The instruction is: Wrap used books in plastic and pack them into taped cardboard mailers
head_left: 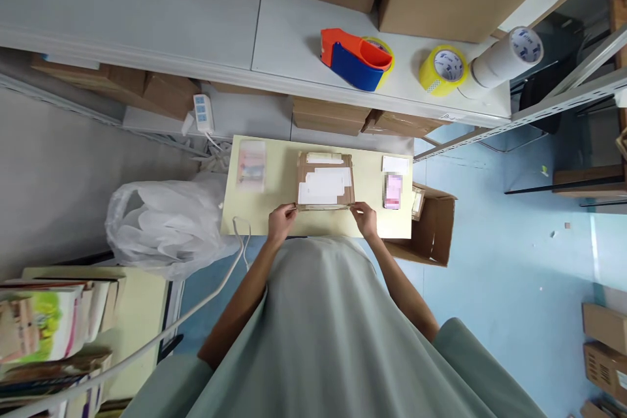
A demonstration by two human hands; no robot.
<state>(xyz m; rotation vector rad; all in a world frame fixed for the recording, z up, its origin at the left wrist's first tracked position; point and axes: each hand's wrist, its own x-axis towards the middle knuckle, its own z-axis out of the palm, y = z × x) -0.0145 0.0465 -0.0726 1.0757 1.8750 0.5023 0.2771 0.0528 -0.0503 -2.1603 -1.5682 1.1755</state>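
Grey-green shirt: nearest to me, the shirt (323, 333) fills the lower middle, the person's bare forearms reaching out from its sleeves.
Brown package: the flat package (325, 184), patched with white labels, lies at the middle of the pale yellow table (277, 168), its near edge toward the person.
Left hand: the left hand (282, 222) has thumb and fingers pinched on the package's near left corner.
Right hand: the right hand (365, 219) pinches the near right corner the same way.
Table's right end: a phone (392, 191) lies just below a white card (395, 164); beside the table I see an open carton (441, 228).
Table's left end: a blurred, pale flat item (251, 166); a plastic bag (164, 228) bulges beside the table.
Shelf above: on the shelf (289, 26) sit an orange-and-blue tape dispenser (353, 64) and a yellow tape roll (443, 70).
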